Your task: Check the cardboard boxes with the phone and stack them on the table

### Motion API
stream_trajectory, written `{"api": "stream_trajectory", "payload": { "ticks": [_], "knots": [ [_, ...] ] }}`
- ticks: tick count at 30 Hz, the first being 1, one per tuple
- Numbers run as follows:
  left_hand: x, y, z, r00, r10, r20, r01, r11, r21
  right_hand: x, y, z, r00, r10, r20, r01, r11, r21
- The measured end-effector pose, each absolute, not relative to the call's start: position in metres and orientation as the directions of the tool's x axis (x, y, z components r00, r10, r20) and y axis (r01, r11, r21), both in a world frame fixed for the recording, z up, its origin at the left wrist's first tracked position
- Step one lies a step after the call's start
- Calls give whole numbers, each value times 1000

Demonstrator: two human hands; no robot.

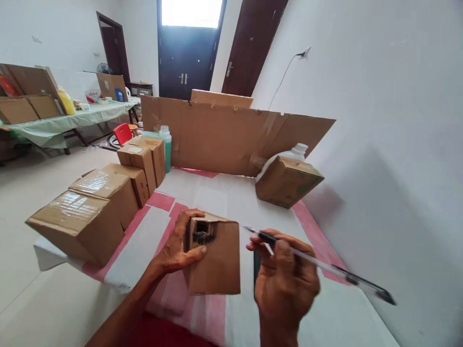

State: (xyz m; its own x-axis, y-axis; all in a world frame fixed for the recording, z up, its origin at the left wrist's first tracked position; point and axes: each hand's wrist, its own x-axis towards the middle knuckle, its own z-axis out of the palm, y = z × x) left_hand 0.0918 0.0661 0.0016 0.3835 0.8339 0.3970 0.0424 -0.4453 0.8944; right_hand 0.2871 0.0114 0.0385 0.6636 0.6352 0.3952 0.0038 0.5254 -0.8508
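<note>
A small cardboard box [220, 265] is tilted up over the table in front of me. My left hand [184, 243] grips its left side, with the thumb on the near face and fingers over the top edge. By the thumb, a blackened patch [203, 232] marks the box's upper left corner; whether it is a hole or a dark marking I cannot tell. Just right of the box, my right hand [285, 270] pinches a pen [307, 258] with a clear barrel. Its tip points toward the box, apart from it. A dark flat object [256, 270] shows partly behind that hand.
Several cardboard boxes [97, 226] line the table's left edge, near a bottle of green liquid [167, 149]. A cardboard panel [217, 135] stands across the back. At right, another box [289, 183] leans before a white jug [298, 152]. The wall [398, 144] rises close by.
</note>
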Motion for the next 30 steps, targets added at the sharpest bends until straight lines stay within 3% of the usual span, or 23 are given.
{"api": "stream_trajectory", "payload": {
  "ticks": [1, 3, 4, 5, 7, 11, 15, 22, 25, 30],
  "knots": [
    [90, 67, 1, 384, 837, 390, 34, -435, 900, 300, 15, 37, 677, 628, 384, 72, 464, -883],
    [88, 68, -1, 384, 839, 385, 25, -427, 904, 328, 25, 22, 633, 707, 316, 276, 175, -945],
    [87, 68, -2, 384, 840, 384, 27, -425, 905, 340, 30, 9, 569, 795, 209, 414, -57, -909],
    [86, 68, -3, 386, 840, 380, 31, -424, 905, 351, 35, -7, 519, 848, 105, 475, -185, -860],
    [86, 68, -4, 391, 840, 376, 42, -424, 905, 361, 43, -40, 448, 892, -52, 554, -323, -767],
    [88, 69, -7, 404, 826, 393, 45, -447, 893, 351, 47, -87, 430, 886, -172, 672, -442, -594],
    [90, 72, -6, 411, 823, 393, 45, -449, 893, 341, 40, -91, 466, 860, -210, 735, -508, -449],
    [90, 72, -7, 412, 834, 367, 37, -418, 908, 369, -1, -81, 682, 720, -126, 677, -687, -262],
    [91, 70, -6, 419, 827, 376, 44, -432, 901, 384, -11, -88, 714, 679, -172, 636, -731, -246],
    [93, 66, -3, 416, 825, 382, 57, -443, 895, 399, -11, -98, 712, 672, -206, 597, -733, -328]
  ]
}}
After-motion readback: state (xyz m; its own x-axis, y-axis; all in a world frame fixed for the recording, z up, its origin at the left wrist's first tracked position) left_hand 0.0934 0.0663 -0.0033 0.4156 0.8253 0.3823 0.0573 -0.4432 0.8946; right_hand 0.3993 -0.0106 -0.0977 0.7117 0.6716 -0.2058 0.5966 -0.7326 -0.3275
